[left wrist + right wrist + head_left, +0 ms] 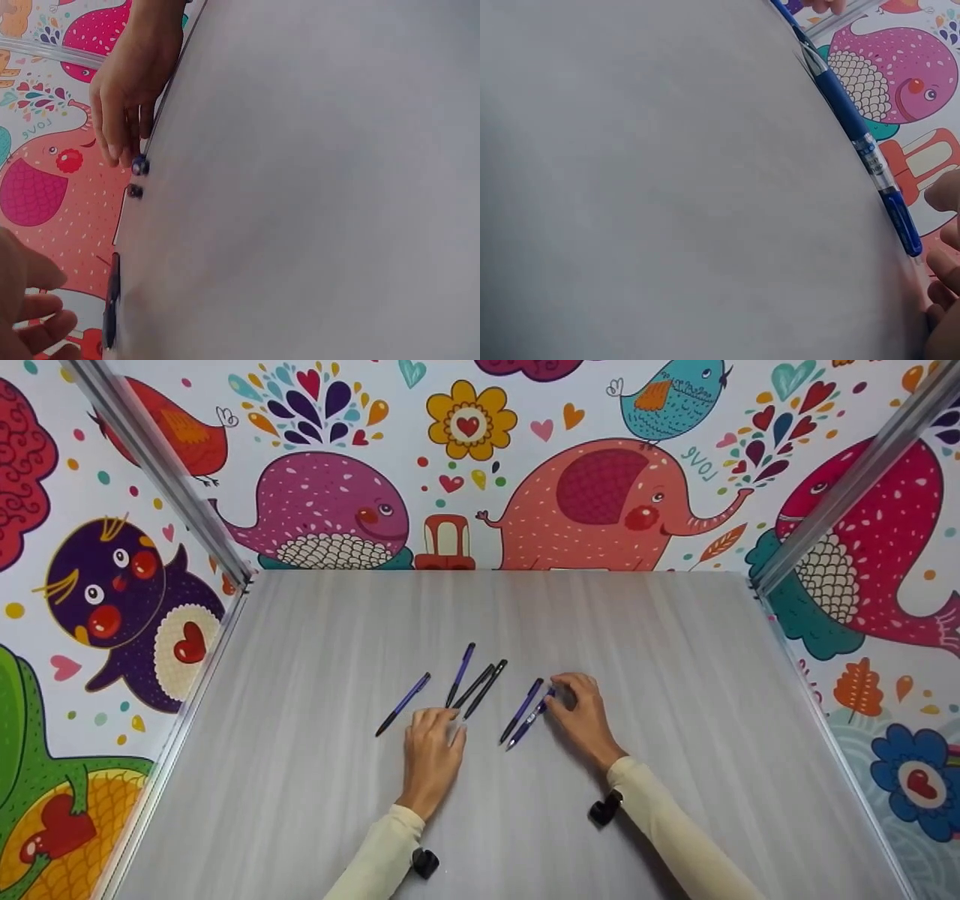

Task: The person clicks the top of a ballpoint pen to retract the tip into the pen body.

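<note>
At the far left, a slim blue pen with a black grip [403, 705] lies alone and slanted on the pale grey, wood-grained tabletop [315, 630], beyond your left hand and a little outside it. Next comes your left hand [431, 750], palm down, its fingers loosely bent and pinching nothing that shows. It hovers at the near ends of a loose group, probably so that all three are within easy reach: a blue-barrelled pen with a black lower end [460, 671] and, to its right, two slim black pens [487, 687] lying close together. You cannot tell from here whether a fingertip touches any of them.

Between your hands, nearer the right, a dark blue-and-black pen [520, 711] lies almost parallel to a blue pen with a clear middle section and silver tip [525, 730]. Their matching slant suggests they are being kept as a pair. Your right hand [589, 720] is last, just beside the clear-sectioned pen's far end. The right wrist view shows your thumb apart from the curved fingers, with that end just short of them, so the pen seems ungripped.
</note>
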